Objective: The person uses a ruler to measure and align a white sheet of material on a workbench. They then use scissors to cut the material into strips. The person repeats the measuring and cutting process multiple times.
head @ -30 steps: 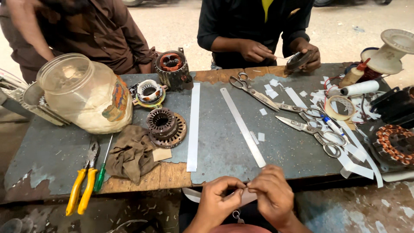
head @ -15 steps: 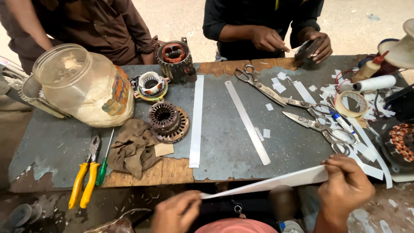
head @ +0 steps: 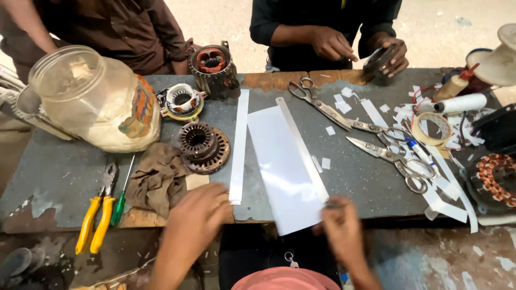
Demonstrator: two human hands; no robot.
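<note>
The white paper sheet [head: 282,166] looked smooth and slightly glossy; the table [head: 365,172] was matt, scratched metal with worn wooden edge.

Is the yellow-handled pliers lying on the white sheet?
No, the yellow-handled pliers lie at the table's left end, apart from the white sheet near the middle.

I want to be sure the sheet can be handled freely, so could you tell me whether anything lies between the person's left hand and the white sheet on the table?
Only the narrow white strip lies between the left hand and the white sheet; the hand's fingertips reach its lower end. The right hand is already at the sheet's lower right edge.
</note>
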